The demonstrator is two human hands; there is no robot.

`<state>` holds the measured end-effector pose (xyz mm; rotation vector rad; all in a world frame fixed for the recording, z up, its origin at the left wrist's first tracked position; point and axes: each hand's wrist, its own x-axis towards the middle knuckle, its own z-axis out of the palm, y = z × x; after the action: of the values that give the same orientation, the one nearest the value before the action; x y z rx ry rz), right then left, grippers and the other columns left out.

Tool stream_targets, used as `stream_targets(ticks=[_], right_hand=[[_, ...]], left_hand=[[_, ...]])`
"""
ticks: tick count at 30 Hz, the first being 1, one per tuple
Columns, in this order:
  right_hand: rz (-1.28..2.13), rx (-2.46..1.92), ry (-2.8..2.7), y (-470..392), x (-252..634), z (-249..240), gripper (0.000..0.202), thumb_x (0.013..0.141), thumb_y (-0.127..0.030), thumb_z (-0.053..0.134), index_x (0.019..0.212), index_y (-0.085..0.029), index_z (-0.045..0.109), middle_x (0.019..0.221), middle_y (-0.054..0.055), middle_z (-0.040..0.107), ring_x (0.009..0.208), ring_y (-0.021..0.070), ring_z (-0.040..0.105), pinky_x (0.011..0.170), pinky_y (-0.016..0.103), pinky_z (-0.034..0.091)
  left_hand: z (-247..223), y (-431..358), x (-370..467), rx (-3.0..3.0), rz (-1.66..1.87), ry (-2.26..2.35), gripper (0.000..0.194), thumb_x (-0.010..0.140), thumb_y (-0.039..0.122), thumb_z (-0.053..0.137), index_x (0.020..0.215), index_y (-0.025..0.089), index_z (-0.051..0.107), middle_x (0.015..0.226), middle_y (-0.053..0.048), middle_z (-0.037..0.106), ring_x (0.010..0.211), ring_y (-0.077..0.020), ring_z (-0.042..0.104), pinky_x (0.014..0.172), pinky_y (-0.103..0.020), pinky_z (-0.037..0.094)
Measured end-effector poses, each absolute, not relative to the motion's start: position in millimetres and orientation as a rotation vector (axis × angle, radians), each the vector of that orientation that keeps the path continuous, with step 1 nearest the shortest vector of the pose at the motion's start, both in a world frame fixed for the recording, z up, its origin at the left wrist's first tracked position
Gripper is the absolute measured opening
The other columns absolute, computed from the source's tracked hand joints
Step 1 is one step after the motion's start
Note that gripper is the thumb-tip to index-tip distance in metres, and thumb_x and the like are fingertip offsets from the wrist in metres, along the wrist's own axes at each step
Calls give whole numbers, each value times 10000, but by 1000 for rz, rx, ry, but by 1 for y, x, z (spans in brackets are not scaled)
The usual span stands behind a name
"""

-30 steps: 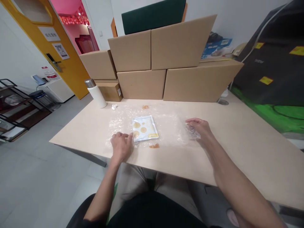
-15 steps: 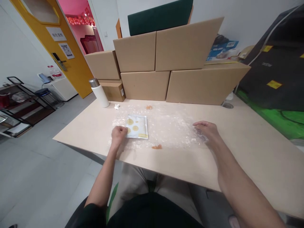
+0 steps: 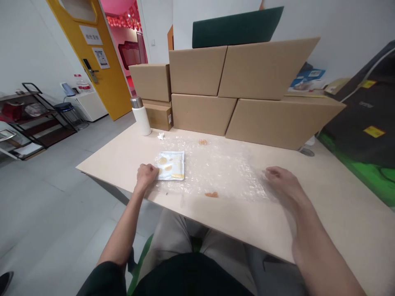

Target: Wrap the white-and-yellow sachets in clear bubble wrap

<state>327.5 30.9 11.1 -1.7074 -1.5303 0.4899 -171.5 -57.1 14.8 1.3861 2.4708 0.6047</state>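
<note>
A clear sheet of bubble wrap [image 3: 222, 174] lies spread over the wooden table. On its left part rests a flat white packet [image 3: 171, 165] with yellow dots. My left hand [image 3: 147, 174] is closed on the packet's left edge, its fingertips partly hidden. At the right edge of the bubble wrap, my right hand [image 3: 280, 179] has its fingers curled together on the film. Motion blurs this hand slightly, and the film at its fingertips is hard to see.
Stacked cardboard boxes [image 3: 203, 113] line the table's back, topped by a dark green box [image 3: 236, 28]. A white thermos bottle [image 3: 142, 119] stands at the back left near a small crumpled white scrap [image 3: 161, 136]. Orange patches [image 3: 211, 194] show at the wrap's front and back edges.
The packet has slid left across the bubble wrap together with my left hand. My right hand has shifted right, and the head view has turned slightly.
</note>
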Motion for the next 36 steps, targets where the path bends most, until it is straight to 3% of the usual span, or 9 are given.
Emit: stream_targets(ticks=[4,7,12,16,19,24,29,33,36], right_hand=[[360,-1485,-1675,21,280,47,234,755,-328,612,935,-222,718,1071,143,673,914,285,606,879,472,467],[638,-1111,-1816,6,199,60,187,798,-368,626,937,-289,722,1057,79,689,1012,300,591,970,511,438],[704,-861,-2435,-15,67,45,352,940,-343,497,1224,-198,646,1315,134,606,1235,310,497,1050,493,369],[558,-1014,-2633,-25,25,28,481,1002,-435,407,1382,-161,516,1435,198,480,1314,356,428,1042,520,349],[646,-1040,-2538,-27,22,22,500,1014,-468,353,1411,-195,484,1445,184,470,1327,352,427,1052,524,343],[1217,-939,-1971,-23,39,21,553,973,-573,381,1366,-222,548,1487,105,481,1411,282,371,1159,453,261],[1771,-791,-1128,-19,59,17,554,826,-702,547,1146,-265,663,1203,54,690,1182,276,590,938,407,495],[1848,-819,-800,-15,87,8,347,790,-551,651,855,-210,670,854,63,724,918,248,669,794,354,540],[1774,-902,-870,-14,119,2,242,761,-419,663,841,-190,677,851,67,709,844,228,659,770,350,539]], left_hand=[[16,-59,-173,1382,604,2505,540,802,512,577,1213,162,551,1159,-182,641,1064,-309,635,835,-357,460],[20,-58,-175,1325,572,2495,683,793,544,599,1333,154,451,1165,-199,666,1117,-342,626,850,-381,454],[23,-55,-176,1283,632,2406,363,746,467,647,948,166,650,993,-166,720,949,-319,662,725,-340,431],[24,-57,-176,1343,748,2325,207,740,387,630,737,181,634,752,-62,687,735,-215,633,634,-285,401],[32,-59,-170,1398,903,2236,302,793,472,583,812,176,639,789,-32,680,736,-180,616,638,-259,424],[60,-54,-136,1381,1287,1708,645,841,748,425,943,156,658,966,-101,702,877,-235,646,744,-329,502],[69,-41,-82,1587,1220,1486,674,945,685,244,1094,182,667,1218,-120,653,1149,-262,590,991,-405,453],[53,-32,-43,1942,1003,1525,521,994,528,275,1195,234,654,1289,-84,620,1268,-256,506,1100,-438,354],[37,-31,-23,2075,701,1733,427,995,475,335,1274,317,618,1390,-68,543,1335,-290,425,1100,-534,296]])
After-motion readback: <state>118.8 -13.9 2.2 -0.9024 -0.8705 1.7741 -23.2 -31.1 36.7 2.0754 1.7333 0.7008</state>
